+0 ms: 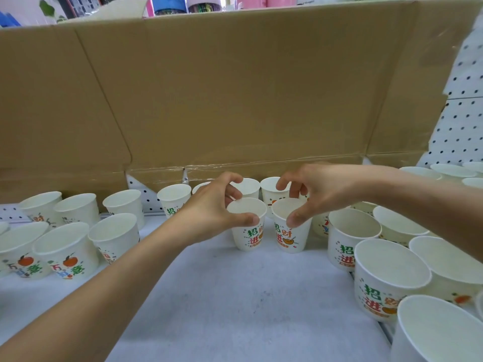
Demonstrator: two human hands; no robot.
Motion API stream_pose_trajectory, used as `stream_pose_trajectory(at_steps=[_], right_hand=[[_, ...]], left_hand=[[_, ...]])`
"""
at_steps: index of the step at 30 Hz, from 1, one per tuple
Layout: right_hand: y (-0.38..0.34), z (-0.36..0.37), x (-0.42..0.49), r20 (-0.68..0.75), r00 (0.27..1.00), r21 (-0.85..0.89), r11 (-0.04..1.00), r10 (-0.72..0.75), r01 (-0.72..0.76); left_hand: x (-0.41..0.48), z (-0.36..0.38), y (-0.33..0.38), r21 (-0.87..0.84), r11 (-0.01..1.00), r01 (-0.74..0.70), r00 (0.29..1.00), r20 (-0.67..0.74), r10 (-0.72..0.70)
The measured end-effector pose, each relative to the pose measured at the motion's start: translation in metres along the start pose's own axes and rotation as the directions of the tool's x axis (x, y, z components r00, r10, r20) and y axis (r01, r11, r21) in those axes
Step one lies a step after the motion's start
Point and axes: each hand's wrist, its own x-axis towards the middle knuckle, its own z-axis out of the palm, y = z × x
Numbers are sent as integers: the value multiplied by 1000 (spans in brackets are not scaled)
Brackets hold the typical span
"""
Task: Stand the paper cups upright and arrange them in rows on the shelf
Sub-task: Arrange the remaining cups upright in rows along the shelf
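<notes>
Two white paper cups with green and red print stand upright side by side in the middle of the white shelf [235, 296]. My left hand [211, 207] pinches the rim of the left cup [249, 237] between thumb and fingers. My right hand [316, 190] pinches the rim of the right cup [291, 237] the same way. Both cups rest on the shelf, just in front of a back row of upright cups [173, 198].
Several upright cups stand at the left [65, 250] and several more at the right [389, 278], one very near the lower right corner [436, 333]. A flattened cardboard sheet [235, 95] leans behind the shelf. White pegboard [460, 113] shows at the right.
</notes>
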Motion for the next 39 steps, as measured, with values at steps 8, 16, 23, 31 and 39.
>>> stream_pose_trajectory(at_steps=[8, 16, 23, 31, 39], right_hand=[[-1, 1, 2, -31, 999, 9, 999, 33, -32], [0, -6, -9, -58, 998, 2, 1000, -12, 12], [1, 3, -7, -42, 996, 76, 993, -82, 85], [2, -2, -6, -62, 993, 76, 992, -97, 102], [-43, -17, 53, -206, 956, 31, 975, -211, 222]], left_hand=[[6, 1, -2, -85, 996, 1, 999, 33, 1], [6, -2, -4, -40, 999, -1, 1000, 6, 1], [9, 2, -3, 10, 999, 40, 999, 27, -40], [4, -24, -4, 27, 1000, -14, 999, -48, 15], [3, -95, -52, 156, 967, 204, 967, -186, -174]])
